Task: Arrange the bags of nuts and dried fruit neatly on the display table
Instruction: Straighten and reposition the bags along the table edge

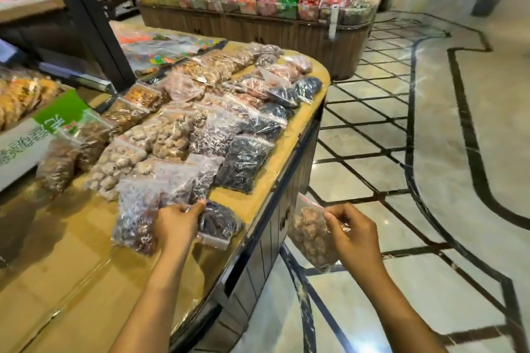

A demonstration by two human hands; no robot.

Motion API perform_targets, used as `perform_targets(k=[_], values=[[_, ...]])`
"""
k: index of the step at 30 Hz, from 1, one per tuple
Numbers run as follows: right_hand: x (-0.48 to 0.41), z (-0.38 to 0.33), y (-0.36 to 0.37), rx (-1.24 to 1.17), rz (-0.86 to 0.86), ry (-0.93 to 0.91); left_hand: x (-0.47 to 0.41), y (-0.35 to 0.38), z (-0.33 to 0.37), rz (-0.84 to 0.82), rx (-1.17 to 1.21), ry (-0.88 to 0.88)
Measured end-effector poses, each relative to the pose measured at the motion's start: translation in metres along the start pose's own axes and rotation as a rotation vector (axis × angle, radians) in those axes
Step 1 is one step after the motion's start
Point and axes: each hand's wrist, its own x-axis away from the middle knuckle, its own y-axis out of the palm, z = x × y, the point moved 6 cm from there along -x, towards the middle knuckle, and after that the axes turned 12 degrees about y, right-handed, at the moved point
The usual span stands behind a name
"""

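Observation:
Several clear zip bags of nuts and dried fruit lie in rows on the wooden display table [71,281]. My left hand [175,223] rests on the table's near end and pinches the edge of a bag of dark reddish dried fruit [137,215]; a bag of dark fruit [219,222] lies just right of it. My right hand [354,235] hangs off the table's side, over the floor, gripping the top of a bag of pale brown nuts [311,235]. Bags of black dried fruit [243,160] line the table's right edge.
A green and white carton [34,135] sits at the table's left. A dark post [89,17] rises behind the bags. A candy stand [258,23] stands further back. Tiled floor [401,152] lies to the right.

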Motion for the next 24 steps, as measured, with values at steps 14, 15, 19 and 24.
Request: perform_targets(k=[14,15,19,24], values=[[-0.04,-0.017,0.062,-0.059,0.088,0.118,-0.026,0.03,0.012,-0.509,0.329,0.157],[-0.045,-0.014,0.065,-0.061,0.079,0.13,-0.023,0.033,0.016,-0.605,0.312,0.205],[-0.074,-0.003,0.072,-0.06,0.046,0.157,-0.043,0.049,0.015,-0.693,0.023,0.493],[-0.131,0.006,0.066,-0.091,-0.007,0.167,-0.075,0.081,0.035,-0.553,0.126,0.439]])
